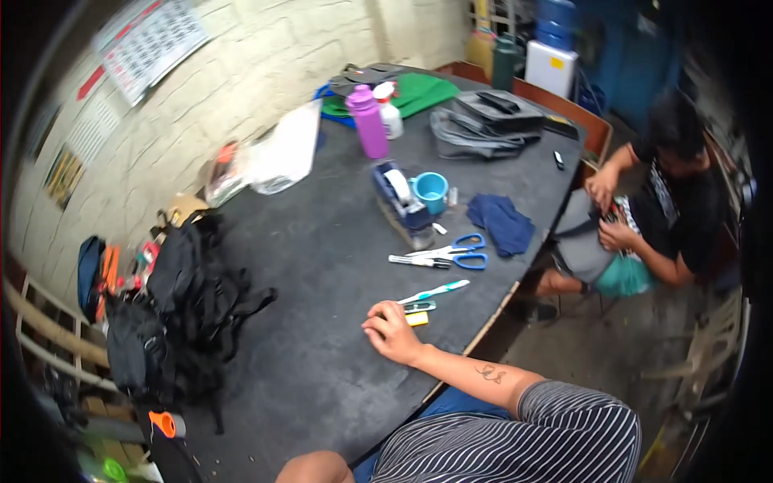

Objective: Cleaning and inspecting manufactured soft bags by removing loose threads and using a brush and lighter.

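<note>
- The right hand (393,334) is low over the dark table (314,346), fingers loosely curled; whether they pinch anything, I cannot tell
- The left hand is out of view
- A turquoise-and-white toothbrush (439,290) lies just beyond the right hand, slanting away to its right, its near end close by the fingers
- A small green object (420,307) and a yellow block (417,319) sit just beside that hand, on its right
- Farther out from it, a marker (405,259) lies beside blue-handled scissors (456,251)
- Past those, ahead of the hand, stand a tape dispenser (413,219) and a blue mug (430,191), with a navy cloth (501,225) off to their right
- Well apart on the hand's left, a black backpack (189,278) slumps
</note>
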`<move>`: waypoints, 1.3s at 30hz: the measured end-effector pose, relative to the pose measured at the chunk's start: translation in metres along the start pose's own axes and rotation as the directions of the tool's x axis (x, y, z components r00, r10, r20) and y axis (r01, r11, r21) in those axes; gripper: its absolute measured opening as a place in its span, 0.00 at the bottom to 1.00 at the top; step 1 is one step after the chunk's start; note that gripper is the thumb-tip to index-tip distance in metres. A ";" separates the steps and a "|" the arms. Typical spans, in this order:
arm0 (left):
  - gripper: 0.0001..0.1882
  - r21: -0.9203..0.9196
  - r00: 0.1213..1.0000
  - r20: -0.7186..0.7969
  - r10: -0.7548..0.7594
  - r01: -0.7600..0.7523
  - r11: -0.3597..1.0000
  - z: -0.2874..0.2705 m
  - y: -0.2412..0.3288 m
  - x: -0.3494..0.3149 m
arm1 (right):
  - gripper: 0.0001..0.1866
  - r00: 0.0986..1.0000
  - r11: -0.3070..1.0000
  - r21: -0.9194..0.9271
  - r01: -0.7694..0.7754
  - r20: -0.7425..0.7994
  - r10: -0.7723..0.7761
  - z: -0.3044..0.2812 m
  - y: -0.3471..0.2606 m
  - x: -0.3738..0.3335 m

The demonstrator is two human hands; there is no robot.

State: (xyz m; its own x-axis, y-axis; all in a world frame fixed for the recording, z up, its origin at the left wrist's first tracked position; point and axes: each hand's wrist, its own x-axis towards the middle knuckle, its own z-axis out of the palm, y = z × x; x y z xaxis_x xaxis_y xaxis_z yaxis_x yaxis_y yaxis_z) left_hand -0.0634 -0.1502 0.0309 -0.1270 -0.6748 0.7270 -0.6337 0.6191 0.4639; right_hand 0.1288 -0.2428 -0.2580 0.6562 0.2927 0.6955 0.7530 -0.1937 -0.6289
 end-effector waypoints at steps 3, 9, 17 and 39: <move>0.15 0.039 0.994 0.079 0.076 -0.079 0.996 -0.001 -0.013 -0.001 | 0.07 1.000 0.999 0.035 -0.022 0.005 0.022 0.002 0.000 0.000; 0.20 -0.007 0.977 0.172 0.123 -0.124 0.992 -0.005 -0.029 0.002 | 0.06 0.997 0.992 0.108 -0.069 0.032 0.066 0.002 0.001 -0.002; 0.18 -0.493 0.978 0.208 -0.029 0.130 0.860 0.002 -0.040 -0.007 | 0.38 0.993 0.997 0.063 -0.050 -0.102 0.056 -0.013 -0.005 0.004; 0.33 -0.101 -0.311 -0.939 -0.147 0.657 -0.747 -0.006 -0.242 -0.275 | 0.17 0.904 0.977 -0.139 -0.163 -0.418 0.092 -0.129 0.044 0.057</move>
State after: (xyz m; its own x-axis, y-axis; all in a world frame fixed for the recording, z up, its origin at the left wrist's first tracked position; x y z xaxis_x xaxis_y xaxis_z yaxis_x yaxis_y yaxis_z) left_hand 0.1300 -0.1120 -0.2782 0.8490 0.4965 0.1807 0.4673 -0.8652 0.1820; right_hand 0.2060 -0.3554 -0.2011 0.6828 -0.1443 0.7162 0.6352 -0.3670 -0.6796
